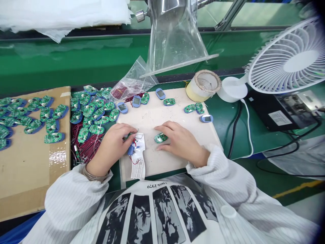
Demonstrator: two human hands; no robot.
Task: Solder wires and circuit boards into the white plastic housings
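My left hand (pixel 115 144) is curled with its fingertips pinched on the top of a white plastic housing (pixel 138 157) that lies on a pale work board (pixel 175 117); a blue part and thin red wires show at the housing's top. My right hand (pixel 179 139) rests on the board, fingers bent around a small green circuit board (pixel 160 138) that it touches at thumb and forefinger. Just left of my left hand lies a bundle of red wires (pixel 87 149).
A heap of green circuit boards on blue parts (pixel 92 108) lies left of the work board, with more on a cardboard sheet (pixel 30 162). Loose boards and blue display parts, a tape roll (pixel 203 85), a white fan (pixel 289 56), a clear funnel hood (pixel 175 40) and black cables (pixel 235 128) surround it.
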